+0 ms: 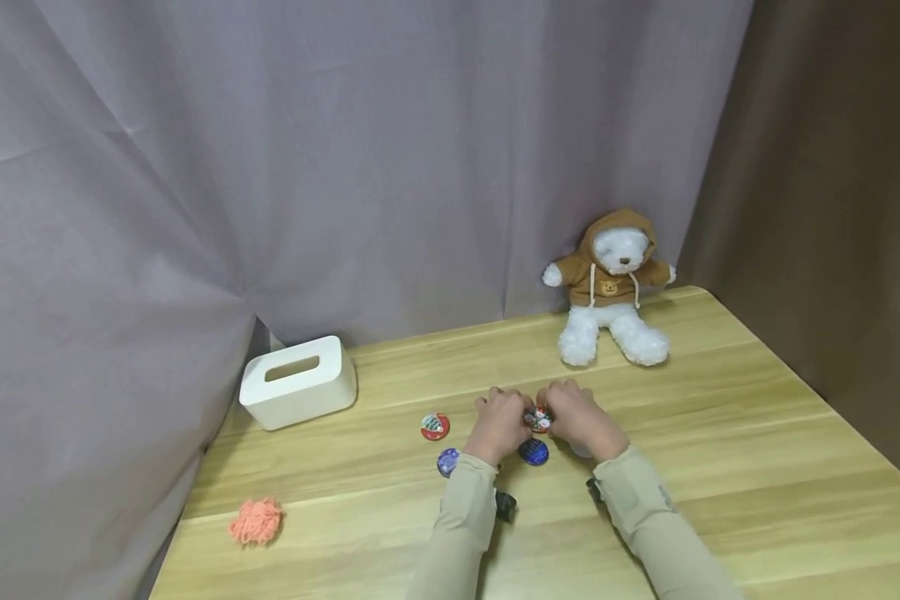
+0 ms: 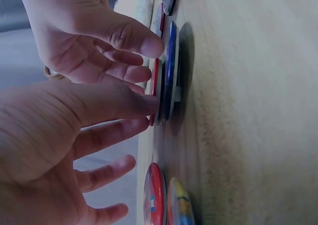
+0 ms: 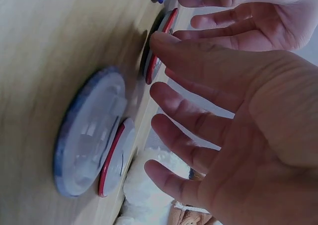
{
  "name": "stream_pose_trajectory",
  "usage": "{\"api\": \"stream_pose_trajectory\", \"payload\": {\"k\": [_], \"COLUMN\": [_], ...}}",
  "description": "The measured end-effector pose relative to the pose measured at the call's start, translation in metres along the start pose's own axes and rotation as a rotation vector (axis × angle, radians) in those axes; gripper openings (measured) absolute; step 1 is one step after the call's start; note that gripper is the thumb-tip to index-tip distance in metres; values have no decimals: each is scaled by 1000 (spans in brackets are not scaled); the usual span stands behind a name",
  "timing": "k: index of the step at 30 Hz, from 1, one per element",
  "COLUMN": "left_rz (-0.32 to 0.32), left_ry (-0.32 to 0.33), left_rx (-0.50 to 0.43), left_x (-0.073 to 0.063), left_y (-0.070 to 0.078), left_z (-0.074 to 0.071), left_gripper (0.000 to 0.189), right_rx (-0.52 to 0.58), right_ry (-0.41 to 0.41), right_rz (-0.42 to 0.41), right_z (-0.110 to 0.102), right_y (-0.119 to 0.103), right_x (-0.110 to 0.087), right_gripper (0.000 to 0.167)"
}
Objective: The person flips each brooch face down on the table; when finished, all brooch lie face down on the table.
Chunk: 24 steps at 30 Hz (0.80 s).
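Between my two hands is a round red-rimmed badge (image 1: 537,419) with a printed picture, held close to the tabletop. My left hand (image 1: 501,423) pinches one edge with thumb and forefinger, its other fingers spread in the left wrist view. The opposite edge is between the thumb and forefinger of my right hand (image 1: 581,421). A dark blue badge (image 1: 534,452) lies just nearer than the held one. Left of my hands are a red badge (image 1: 435,427) with a tree on it and a purple badge (image 1: 447,462), partly covered by my left arm.
Beside my right hand, a pale-backed badge (image 3: 89,130) and a red-edged badge (image 3: 117,158) show in the right wrist view. A white tissue box (image 1: 300,392) stands back left, coral yarn (image 1: 256,522) front left. A teddy bear (image 1: 611,287) in a brown hoodie sits against the curtain.
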<state>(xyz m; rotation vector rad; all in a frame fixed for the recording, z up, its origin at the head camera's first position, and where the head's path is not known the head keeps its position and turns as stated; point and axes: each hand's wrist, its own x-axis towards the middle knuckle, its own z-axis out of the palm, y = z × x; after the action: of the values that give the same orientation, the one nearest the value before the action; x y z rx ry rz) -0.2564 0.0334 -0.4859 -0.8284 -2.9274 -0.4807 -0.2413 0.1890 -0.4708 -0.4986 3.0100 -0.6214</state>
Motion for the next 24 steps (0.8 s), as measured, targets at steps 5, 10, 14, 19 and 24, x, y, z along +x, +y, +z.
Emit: {"api": "stream_pose_trajectory", "payload": {"k": [5,10,14,19,24], "left_rz": [1,-2,-11,-9,-18], "left_ry": [3,12,0,-5,-25], "left_rx": [23,36,13,-58,-92], "left_x": [0,0,-1,0,-1], "left_y": [1,1,0,-4,-6], "left_z": [4,4,5,2,-3], "left_gripper": [16,18,16,12,12], "right_rx": [-4,-2,30,67,82], "right_ry": [-6,-6,-30,-37,-37], "right_rz": [-3,-14,-22,-52,-53], "right_z": [1,2,2,-2,-4], "right_y": [1,4,7,11,11], "right_x": [0,2,3,5,6], "right_gripper": [26,26,25,24,21]}}
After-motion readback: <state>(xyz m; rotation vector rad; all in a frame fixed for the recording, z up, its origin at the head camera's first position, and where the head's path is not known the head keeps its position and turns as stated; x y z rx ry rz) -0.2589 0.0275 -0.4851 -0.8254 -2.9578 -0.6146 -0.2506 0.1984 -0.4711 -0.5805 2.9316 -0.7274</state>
